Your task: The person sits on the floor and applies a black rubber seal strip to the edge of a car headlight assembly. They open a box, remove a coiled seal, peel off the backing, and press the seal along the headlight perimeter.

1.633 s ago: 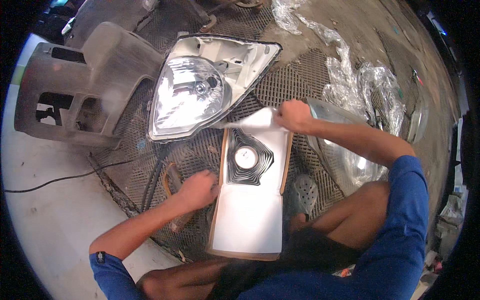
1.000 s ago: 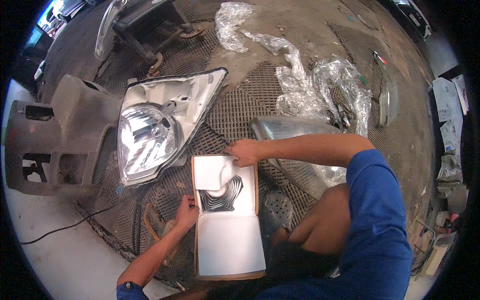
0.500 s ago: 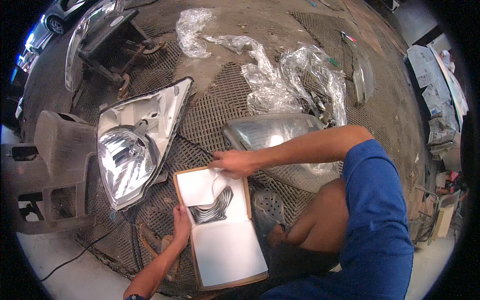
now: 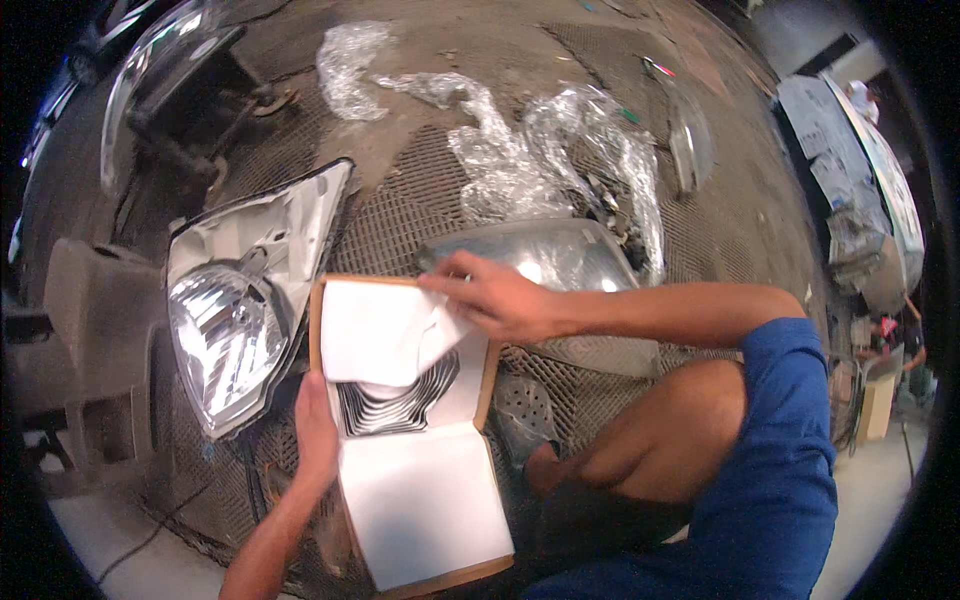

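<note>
A flat cardboard box [image 4: 425, 515] with a white inside lies open in front of me, its lid folded toward me. My left hand [image 4: 317, 425] grips the box's left side, with most of its fingers hidden behind it. In the far half sits a coil of black-and-white striped strip [image 4: 385, 412]. A white paper sheet [image 4: 370, 325] partly covers it. My right hand [image 4: 500, 298] pinches that sheet near its far right corner, so its right part lifts and curls.
A headlight housing [image 4: 230, 310] without its lens stands to the left, beside a dark plastic bumper part [image 4: 90, 340]. Beyond my right hand lies a clear headlight lens [image 4: 530, 245]. Crumpled clear plastic wrap [image 4: 510, 170] spreads over the matted floor. A dark shoe [image 4: 525, 410] is right of the box.
The box has come up closer in view and shifted left. My right hand has drawn the paper sheet up further, and more of the striped coil shows.
</note>
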The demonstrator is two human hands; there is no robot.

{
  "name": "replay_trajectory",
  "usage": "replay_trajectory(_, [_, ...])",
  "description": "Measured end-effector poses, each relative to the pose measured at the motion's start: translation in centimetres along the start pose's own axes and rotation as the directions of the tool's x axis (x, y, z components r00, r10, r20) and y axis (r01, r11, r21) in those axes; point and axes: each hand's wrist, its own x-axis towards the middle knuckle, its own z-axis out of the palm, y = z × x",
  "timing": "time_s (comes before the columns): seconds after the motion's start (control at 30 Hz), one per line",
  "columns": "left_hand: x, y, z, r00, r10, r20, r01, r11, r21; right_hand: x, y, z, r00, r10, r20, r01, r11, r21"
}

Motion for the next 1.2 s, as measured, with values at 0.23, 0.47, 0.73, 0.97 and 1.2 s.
replay_trajectory(0.23, [10.3,11.8,7.3,0.917,-0.081,0.392,0.146,0.979,-0.14,-7.1,2.4,-7.3,0.949,0.134,-0.286,-0.23,0.913,-0.336])
replay_trajectory(0.47, [13.9,13.4,17.2,0.905,0.088,0.416,-0.177,0.967,0.181,-13.6,5.1,-8.4,0.548,0.584,-0.599,-0.722,0.691,0.013])
replay_trajectory(0.73, [15.8,15.5,19.8,0.871,0.151,0.467,-0.37,0.827,0.424,-20.1,11.5,-4.8,-0.153,0.873,-0.464,-0.308,0.404,0.861])
replay_trajectory(0.97, [16.0,13.1,20.8,0.716,0.498,0.489,-0.691,0.606,0.395,-27.0,15.2,-2.2,0.011,0.993,-0.114,-0.525,0.103,0.845])
replay_trajectory(1.2, [13.8,15.4,18.8,0.751,0.355,0.557,-0.575,0.766,0.287,-22.3,9.5,-6.2,0.189,0.595,-0.781,-0.917,0.392,0.077])
